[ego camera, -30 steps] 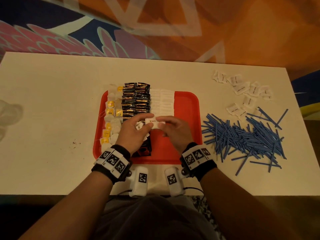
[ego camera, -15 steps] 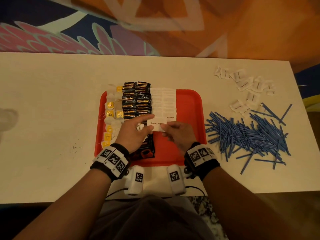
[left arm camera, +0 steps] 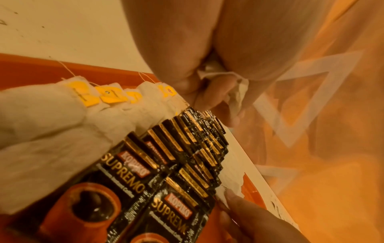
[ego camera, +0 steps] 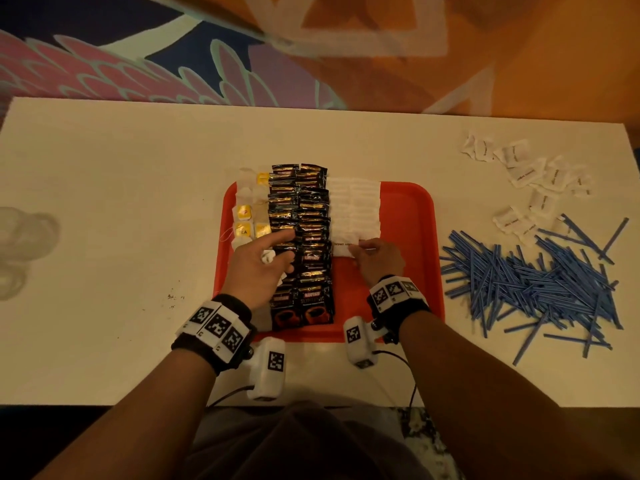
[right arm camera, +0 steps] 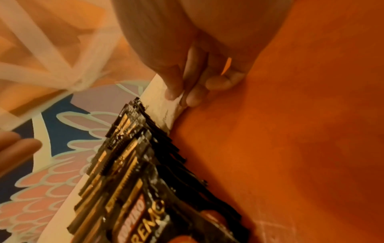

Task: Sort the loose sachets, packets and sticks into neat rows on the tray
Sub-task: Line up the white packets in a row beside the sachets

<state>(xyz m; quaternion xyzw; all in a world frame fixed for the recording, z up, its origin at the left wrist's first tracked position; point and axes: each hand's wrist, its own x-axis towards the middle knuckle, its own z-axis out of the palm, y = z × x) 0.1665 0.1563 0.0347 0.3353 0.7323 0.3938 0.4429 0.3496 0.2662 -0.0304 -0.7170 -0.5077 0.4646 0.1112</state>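
Observation:
The red tray [ego camera: 406, 216] holds tea bags [ego camera: 246, 226] on its left, two columns of black coffee sachets [ego camera: 298, 233] and two columns of white sugar sachets [ego camera: 354, 206]. My right hand [ego camera: 360, 251] pinches one white sachet [ego camera: 342, 250] flat at the near end of the white rows; the right wrist view shows its fingertips [right arm camera: 172, 93] on that sachet [right arm camera: 166, 113]. My left hand [ego camera: 277, 252] hovers over the coffee sachets with the index finger stretched out. Its other fingers curl round a few crumpled white sachets [left arm camera: 235, 87] in the palm.
Loose white sachets [ego camera: 533, 178] lie scattered at the table's far right. A big heap of blue sticks [ego camera: 540, 275] lies right of the tray. The right half of the tray is bare red. A pale blurred object [ego camera: 20, 244] sits at the table's left edge.
My left hand let go of the shared white sachet and pulled back left over the coffee sachets. My right hand carried that sachet to the near end of the white rows.

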